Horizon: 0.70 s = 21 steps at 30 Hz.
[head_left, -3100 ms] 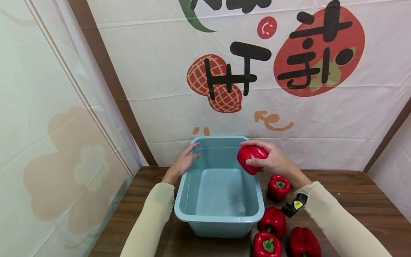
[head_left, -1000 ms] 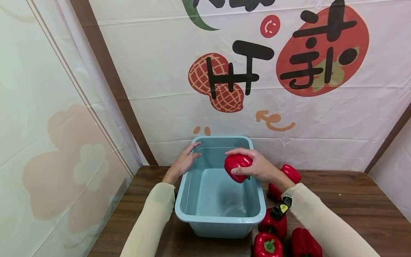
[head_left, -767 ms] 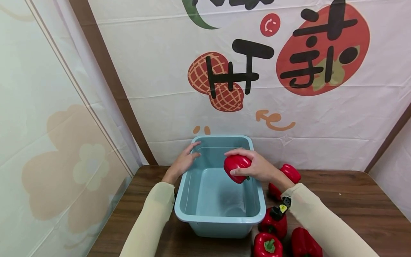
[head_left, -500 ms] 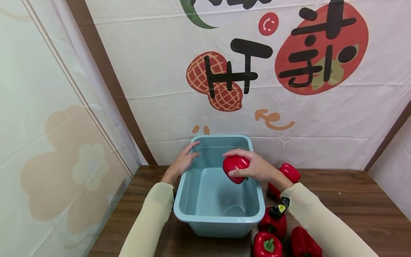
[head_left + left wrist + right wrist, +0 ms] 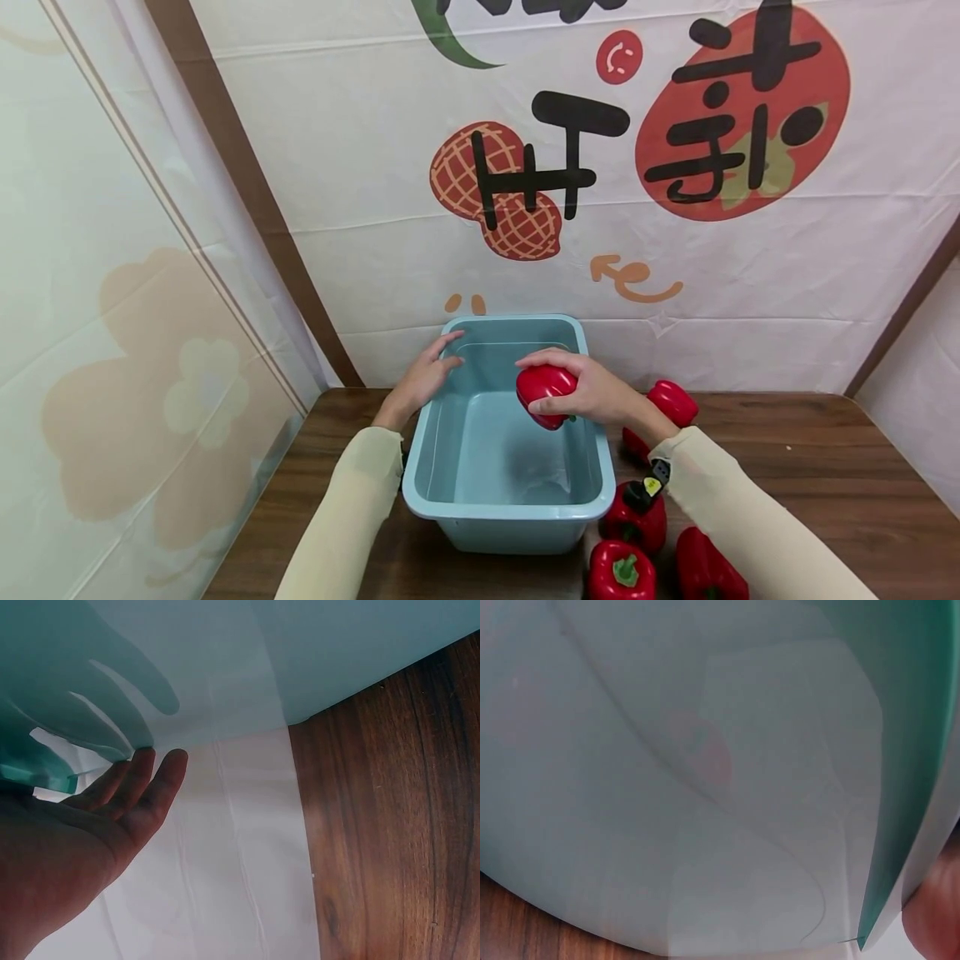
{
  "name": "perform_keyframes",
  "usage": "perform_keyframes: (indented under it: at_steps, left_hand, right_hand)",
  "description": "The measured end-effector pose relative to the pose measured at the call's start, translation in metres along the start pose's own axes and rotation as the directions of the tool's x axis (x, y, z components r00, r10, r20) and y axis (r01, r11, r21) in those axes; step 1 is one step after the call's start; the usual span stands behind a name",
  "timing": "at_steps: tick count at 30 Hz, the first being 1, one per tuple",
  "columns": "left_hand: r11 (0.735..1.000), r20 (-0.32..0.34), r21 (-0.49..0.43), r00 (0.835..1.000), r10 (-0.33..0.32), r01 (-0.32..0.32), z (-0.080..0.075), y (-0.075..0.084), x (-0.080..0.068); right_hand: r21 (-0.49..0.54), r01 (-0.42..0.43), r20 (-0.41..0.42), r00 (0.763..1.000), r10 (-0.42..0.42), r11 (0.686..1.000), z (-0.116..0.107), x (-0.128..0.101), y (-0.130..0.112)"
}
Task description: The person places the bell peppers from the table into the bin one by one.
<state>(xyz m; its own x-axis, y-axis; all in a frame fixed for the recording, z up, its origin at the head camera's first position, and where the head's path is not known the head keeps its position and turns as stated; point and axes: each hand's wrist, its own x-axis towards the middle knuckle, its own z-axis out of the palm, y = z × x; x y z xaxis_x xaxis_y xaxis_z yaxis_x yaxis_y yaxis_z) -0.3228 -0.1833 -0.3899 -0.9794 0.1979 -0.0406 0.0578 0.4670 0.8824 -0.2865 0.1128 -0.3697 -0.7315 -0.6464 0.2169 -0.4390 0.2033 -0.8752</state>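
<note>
Over the tub (image 5: 510, 508), right hand (image 5: 592, 392), red pepper (image 5: 545, 392) carried further inward

Dark wooden table (image 5: 810, 467), white cartoon-printed backdrop (image 5: 675, 250), flower-patterned left wall (image 5: 112, 333)

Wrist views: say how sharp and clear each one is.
Left wrist view: the left hand is dim and soft against the tub, the wood sharper. Right wrist view: almost all blurred tub wall, too close to focus, with a faint reddish reflection.
</note>
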Motion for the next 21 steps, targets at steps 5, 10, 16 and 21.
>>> perform_keyframes:
  at_steps: [5, 10, 16, 21]
  left_hand:
    - [1.000, 0.004, -0.002, 1.000, -0.005, 0.005, 0.0000, -0.0012, -0.0002]
    - [1.000, 0.009, -0.010, 1.000, -0.010, 0.010, -0.0001, -0.0021, 0.0007]
    - [1.000, 0.011, -0.014, 1.000, -0.019, 0.019, -0.0007, -0.0032, 0.0020]
    - [1.000, 0.015, -0.018, 1.000, -0.019, 0.020, -0.0007, -0.0032, 0.0018]
  right_hand:
    - [-0.013, -0.010, 0.001, 1.000, 0.010, 1.000, 0.0009, -0.0002, -0.0002]
    - [-0.022, -0.005, 0.006, 1.000, 0.005, 1.000, 0.0011, 0.0002, 0.0005]
    - [-0.049, 0.000, 0.012, 1.000, 0.000, 0.999, 0.0011, 0.0010, 0.0001]
    - [-0.068, 0.012, 0.028, 1.000, -0.010, 0.998, 0.0012, 0.0017, 0.0001]
